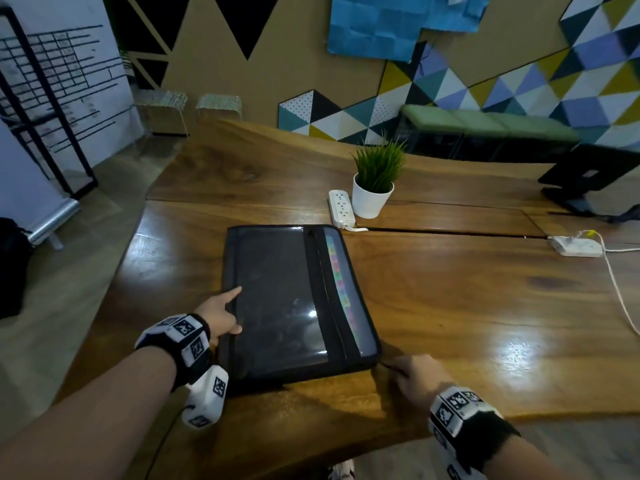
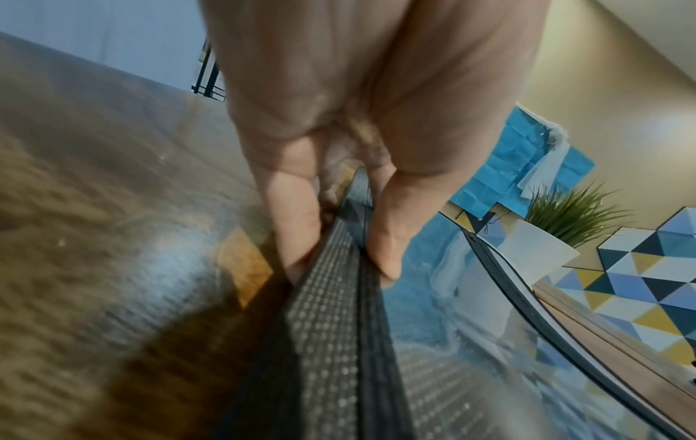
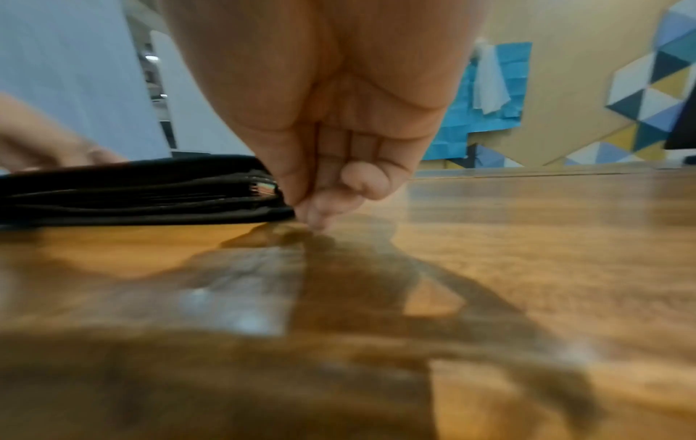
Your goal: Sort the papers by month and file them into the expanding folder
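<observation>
A black expanding folder [image 1: 284, 306] lies flat and closed on the wooden table [image 1: 485, 306]. Coloured index tabs [image 1: 341, 275] show through the clear strip beside its zipper. My left hand [image 1: 221, 313] holds the folder's left edge; in the left wrist view that hand [image 2: 341, 262] has thumb and a finger on either side of the mesh edge [image 2: 331, 327]. My right hand [image 1: 412, 372] is at the near right corner, fingertips pinched on a thin dark zipper pull [image 1: 391, 367]. The right wrist view shows this hand [image 3: 320, 214] against the folder's corner [image 3: 132, 193]. No loose papers are in view.
Behind the folder stand a potted plant [image 1: 375, 188] and a white power strip [image 1: 341, 209]. A white adapter with a cable [image 1: 576, 245] lies at the right. A black stand [image 1: 585, 174] sits at the far right. The table's front edge runs just under my wrists.
</observation>
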